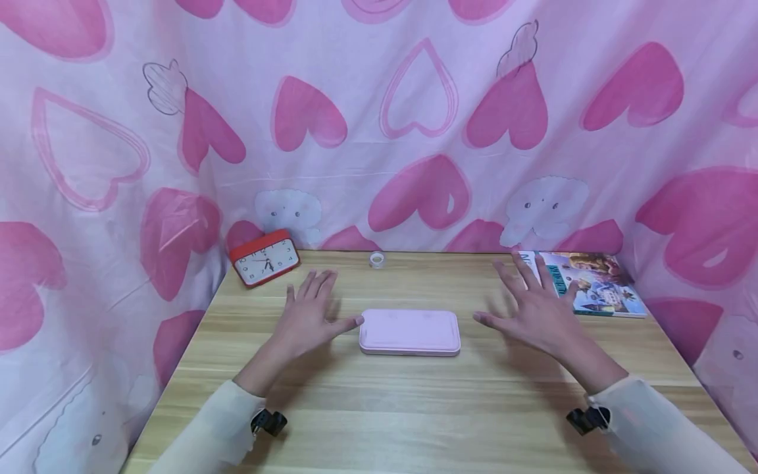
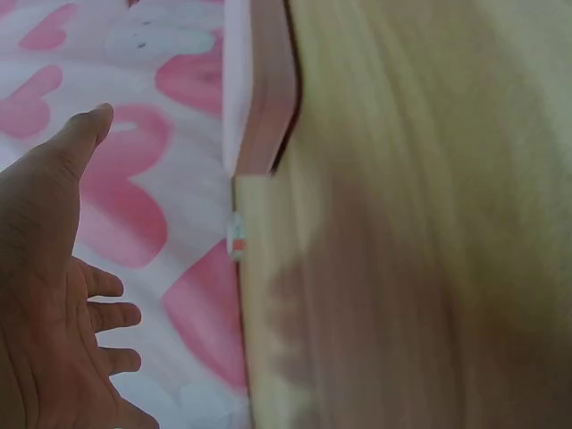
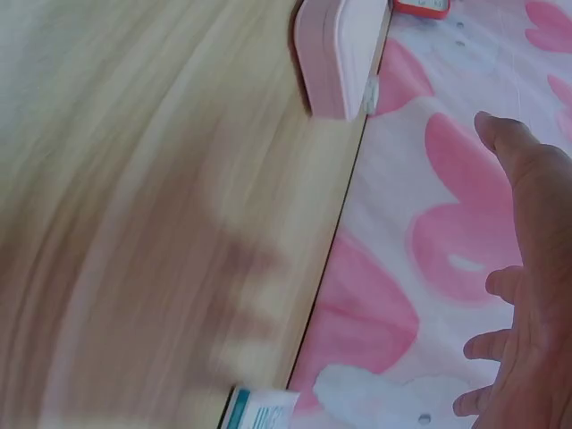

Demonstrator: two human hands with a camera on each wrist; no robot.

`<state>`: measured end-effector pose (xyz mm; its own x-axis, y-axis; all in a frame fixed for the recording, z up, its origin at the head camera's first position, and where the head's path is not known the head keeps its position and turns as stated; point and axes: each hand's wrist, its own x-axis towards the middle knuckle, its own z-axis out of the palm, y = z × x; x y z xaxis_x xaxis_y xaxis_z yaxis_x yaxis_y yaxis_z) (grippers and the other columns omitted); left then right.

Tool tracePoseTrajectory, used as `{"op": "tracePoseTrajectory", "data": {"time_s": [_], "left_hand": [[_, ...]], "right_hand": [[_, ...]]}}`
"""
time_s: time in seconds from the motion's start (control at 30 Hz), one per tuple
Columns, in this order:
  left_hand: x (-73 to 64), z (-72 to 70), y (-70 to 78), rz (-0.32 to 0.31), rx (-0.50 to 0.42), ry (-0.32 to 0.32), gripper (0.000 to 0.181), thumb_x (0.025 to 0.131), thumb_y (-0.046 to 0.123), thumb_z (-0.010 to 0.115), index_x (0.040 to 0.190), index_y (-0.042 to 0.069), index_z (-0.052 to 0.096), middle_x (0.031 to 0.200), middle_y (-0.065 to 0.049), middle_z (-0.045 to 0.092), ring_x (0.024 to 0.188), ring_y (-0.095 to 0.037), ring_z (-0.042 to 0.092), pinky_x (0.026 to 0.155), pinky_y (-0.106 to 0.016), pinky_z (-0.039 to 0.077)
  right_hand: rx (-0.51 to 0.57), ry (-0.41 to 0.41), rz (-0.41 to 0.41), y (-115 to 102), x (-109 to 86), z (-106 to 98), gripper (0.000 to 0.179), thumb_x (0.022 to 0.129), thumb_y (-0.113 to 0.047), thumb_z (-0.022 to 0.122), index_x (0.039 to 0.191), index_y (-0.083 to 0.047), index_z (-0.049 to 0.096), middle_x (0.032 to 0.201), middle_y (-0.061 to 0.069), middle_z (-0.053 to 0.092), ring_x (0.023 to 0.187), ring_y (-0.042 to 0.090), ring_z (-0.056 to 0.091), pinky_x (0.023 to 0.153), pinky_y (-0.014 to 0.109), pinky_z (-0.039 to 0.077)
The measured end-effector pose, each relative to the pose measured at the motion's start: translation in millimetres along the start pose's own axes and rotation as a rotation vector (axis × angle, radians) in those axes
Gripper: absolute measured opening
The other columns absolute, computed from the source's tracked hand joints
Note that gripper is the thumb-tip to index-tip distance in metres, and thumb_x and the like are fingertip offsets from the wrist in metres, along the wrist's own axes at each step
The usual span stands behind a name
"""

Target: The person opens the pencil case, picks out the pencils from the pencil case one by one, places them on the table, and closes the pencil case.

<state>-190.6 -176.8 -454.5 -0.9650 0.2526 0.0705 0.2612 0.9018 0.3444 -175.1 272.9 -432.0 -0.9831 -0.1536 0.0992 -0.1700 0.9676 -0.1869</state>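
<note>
A pink rectangular case (image 1: 409, 331) with rounded corners lies closed on the wooden table, between the two hands. To its left, the left hand (image 1: 306, 322) is held over the table with fingers spread, its thumb tip overlapping the case's left edge in the head view. On the other side the right hand (image 1: 535, 315) hovers with spread fingers, its thumb pointing toward the case across a short gap. Both palms are bare in the left wrist view, where the left hand (image 2: 54, 295) shows, and in the right wrist view with the right hand (image 3: 536, 295).
A red alarm clock (image 1: 265, 259) leans at the back left corner. Near the back edge sits a small roll of clear tape (image 1: 376, 259). A colourful book (image 1: 598, 283) lies at the back right, partly behind the right hand. Pink heart-patterned curtain (image 1: 414, 191) encloses the table (image 1: 426, 415).
</note>
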Motion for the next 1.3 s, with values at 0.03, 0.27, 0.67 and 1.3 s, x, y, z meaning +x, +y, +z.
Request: {"op": "tracePoseTrajectory", "data": {"time_s": [0.03,0.27,0.67,1.3], "left_hand": [[-0.2,2.6,1.2,0.005,-0.005,-0.009,0.119,0.09,0.087,0.065,0.175,0.011,0.031,0.181,-0.013,0.034,0.172,-0.044,0.017,0.132,-0.084,0.01],[-3.2,29.7,7.6,0.011,-0.034,-0.091,0.12,0.087,0.09,0.066,0.172,0.01,0.038,0.177,-0.018,0.04,0.17,-0.042,0.025,0.134,-0.079,0.015],[-8.6,54.2,24.5,0.01,-0.056,-0.167,0.12,0.077,0.084,0.083,0.165,0.011,0.048,0.171,-0.017,0.046,0.162,-0.037,0.041,0.139,-0.068,0.019],[-6.6,63.0,27.5,0.01,-0.046,-0.117,0.102,0.08,0.077,0.086,0.15,0.006,0.064,0.147,-0.015,0.056,0.139,-0.036,0.053,0.137,-0.064,0.028]], "right_hand": [[0.007,-0.002,-0.009,-2.8,2.1,0.0,0.118,0.088,-0.094,0.059,0.179,-0.03,0.018,0.189,0.007,0.0,0.172,0.05,-0.007,0.108,0.103,-0.009],[0.032,-0.026,-0.062,-24.9,14.6,5.4,0.118,0.088,-0.093,0.061,0.179,-0.032,0.018,0.189,0.008,0.004,0.174,0.043,-0.007,0.113,0.101,-0.003],[0.02,-0.015,-0.254,-69.4,31.0,22.4,0.116,0.084,-0.094,0.063,0.177,-0.033,0.028,0.187,0.004,0.021,0.171,0.043,0.021,0.115,0.101,0.007],[-0.094,-0.187,-0.478,-119.3,33.4,61.9,0.105,0.079,-0.082,0.083,0.165,-0.03,0.053,0.164,0.005,0.058,0.15,0.033,0.056,0.115,0.097,0.024]]}}
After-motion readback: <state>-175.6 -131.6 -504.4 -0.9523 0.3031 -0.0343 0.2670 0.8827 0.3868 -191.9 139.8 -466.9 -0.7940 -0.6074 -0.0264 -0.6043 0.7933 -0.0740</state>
